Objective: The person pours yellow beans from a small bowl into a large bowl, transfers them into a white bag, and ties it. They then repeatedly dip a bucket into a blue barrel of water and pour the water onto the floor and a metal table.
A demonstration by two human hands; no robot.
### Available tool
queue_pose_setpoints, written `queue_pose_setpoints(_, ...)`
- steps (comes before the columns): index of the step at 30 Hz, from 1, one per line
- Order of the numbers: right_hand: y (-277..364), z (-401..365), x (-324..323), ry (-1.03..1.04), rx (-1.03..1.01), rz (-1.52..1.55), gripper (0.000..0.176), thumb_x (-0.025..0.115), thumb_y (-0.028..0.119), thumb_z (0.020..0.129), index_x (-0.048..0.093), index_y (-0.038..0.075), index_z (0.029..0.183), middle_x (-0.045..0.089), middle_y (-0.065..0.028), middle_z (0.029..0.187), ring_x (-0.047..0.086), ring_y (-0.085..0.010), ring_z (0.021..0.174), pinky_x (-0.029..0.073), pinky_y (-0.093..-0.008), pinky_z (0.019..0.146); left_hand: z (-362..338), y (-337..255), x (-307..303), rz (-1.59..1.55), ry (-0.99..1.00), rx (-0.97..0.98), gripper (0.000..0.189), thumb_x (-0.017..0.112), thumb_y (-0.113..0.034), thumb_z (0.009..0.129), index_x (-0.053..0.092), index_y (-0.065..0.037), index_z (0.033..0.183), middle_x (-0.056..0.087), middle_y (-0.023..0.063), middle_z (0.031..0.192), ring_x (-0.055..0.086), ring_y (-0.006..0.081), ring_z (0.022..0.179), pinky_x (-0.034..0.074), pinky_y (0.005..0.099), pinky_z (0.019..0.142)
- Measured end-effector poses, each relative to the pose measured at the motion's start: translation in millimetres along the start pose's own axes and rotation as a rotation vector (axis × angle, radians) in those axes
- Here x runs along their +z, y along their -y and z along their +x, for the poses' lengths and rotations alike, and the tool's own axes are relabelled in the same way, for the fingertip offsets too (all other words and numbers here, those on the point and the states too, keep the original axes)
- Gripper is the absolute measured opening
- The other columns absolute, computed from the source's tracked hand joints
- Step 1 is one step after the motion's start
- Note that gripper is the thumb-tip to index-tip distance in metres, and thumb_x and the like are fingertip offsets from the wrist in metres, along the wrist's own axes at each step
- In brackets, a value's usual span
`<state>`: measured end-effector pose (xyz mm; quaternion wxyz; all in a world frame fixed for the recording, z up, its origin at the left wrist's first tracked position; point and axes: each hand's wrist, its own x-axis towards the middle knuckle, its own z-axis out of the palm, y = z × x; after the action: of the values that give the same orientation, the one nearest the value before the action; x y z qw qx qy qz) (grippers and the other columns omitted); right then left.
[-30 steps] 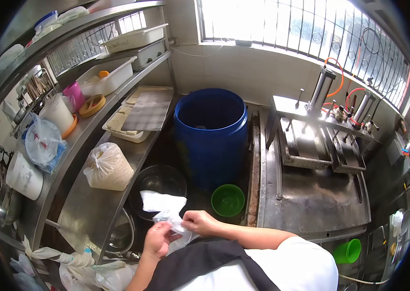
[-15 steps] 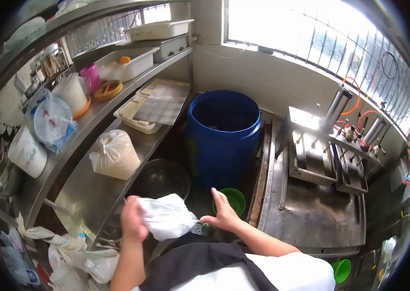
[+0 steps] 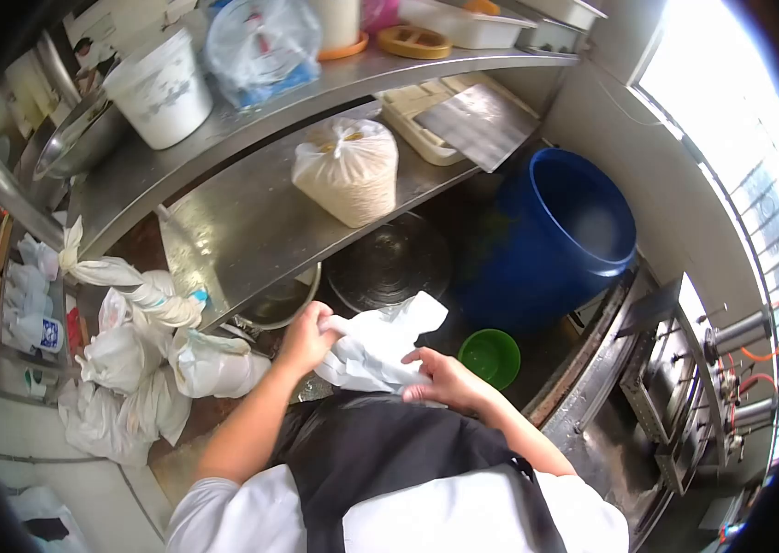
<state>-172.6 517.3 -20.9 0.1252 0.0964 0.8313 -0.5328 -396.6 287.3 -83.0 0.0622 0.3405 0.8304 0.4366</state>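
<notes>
A crumpled white plastic bag (image 3: 378, 343) hangs between my hands, in front of the black apron. My left hand (image 3: 306, 339) is closed on the bag's left edge, thumb over the plastic. At its lower right side, the fingers of my right hand (image 3: 447, 380) are curled and pinch the bag. Whatever the bag may contain does not show. Just beyond my right hand a green bowl (image 3: 491, 358) stands on the floor, and past the bag lies a round dark lid (image 3: 389, 263).
Ahead, a tied bag of pale grain-like pieces (image 3: 353, 175) sits on the metal shelf (image 3: 224, 244). A blue barrel (image 3: 537, 249) stands to the right, near a metal press (image 3: 675, 378). Several filled white bags (image 3: 145, 341) hang at left. A metal basin (image 3: 279, 304) is under the shelf.
The view has swung left. My right hand, open and apart from the bag before, now grips it. The bag is turned and more crumpled.
</notes>
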Motion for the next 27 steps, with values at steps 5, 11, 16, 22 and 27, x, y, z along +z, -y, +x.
queue_pose_setpoints(5, -34, 104, 14, -0.665, -0.458, -0.222, 0.023, 0.070, 0.011, 0.085, 0.070, 0.004, 0.107, 0.065, -0.0102, 0.089, 0.067, -0.0281, 0.081, 0.056, -0.0383, 0.079, -13, -11, -12, 0.005, 0.316, -0.080, 0.054, 0.074, -0.055, 0.089, 0.063, -0.004, 0.105, 0.071, 0.0192, 0.095, 0.070, 0.0361, 0.088, 0.055, 0.0425, 0.077)
queue_pose_setpoints(11, 32, 146, -33, 0.284, 0.142, 0.773, 0.030, 0.071, 0.016, 0.095, 0.064, -0.001, 0.119, 0.071, -0.0066, 0.104, 0.067, -0.0150, 0.093, 0.054, -0.0307, 0.085, 18, 89, -115, 0.308, 0.218, 0.155, 0.031, 0.079, -0.018, 0.082, 0.065, -0.006, 0.107, 0.071, 0.0091, 0.094, 0.067, 0.0302, 0.093, 0.053, 0.0400, 0.083)
queue_pose_setpoints(16, 5, 232, -52, 0.315, 0.091, 0.731, 0.032, 0.076, 0.023, 0.093, 0.065, 0.002, 0.115, 0.071, -0.0046, 0.103, 0.066, -0.0140, 0.092, 0.055, -0.0312, 0.085, 46, 69, -216, -0.405, 0.742, -0.284, 0.024, 0.073, -0.023, 0.095, 0.066, -0.003, 0.107, 0.069, -0.0009, 0.094, 0.059, 0.0057, 0.087, 0.049, 0.0251, 0.079)
queue_pose_setpoints(22, 75, 312, -102, -0.274, 0.036, 0.432, 0.034, 0.074, 0.027, 0.093, 0.068, 0.001, 0.114, 0.068, -0.0037, 0.091, 0.063, -0.0150, 0.079, 0.054, -0.0308, 0.073, 98, 110, -274, -0.088, -0.532, -0.279, 0.029, 0.064, -0.030, 0.100, 0.070, -0.002, 0.101, 0.072, 0.0079, 0.091, 0.064, 0.0161, 0.080, 0.051, 0.0338, 0.074)
queue_pose_setpoints(27, 98, 411, -161, -0.708, -0.335, -0.428, 0.025, 0.069, 0.025, 0.090, 0.074, 0.006, 0.105, 0.074, -0.0195, 0.092, 0.072, -0.0393, 0.090, 0.055, -0.0440, 0.080, 107, 145, -241, 0.266, -0.804, -0.359, 0.028, 0.059, -0.028, 0.100, 0.066, -0.002, 0.107, 0.072, 0.0242, 0.095, 0.069, 0.0432, 0.090, 0.053, 0.0499, 0.076)
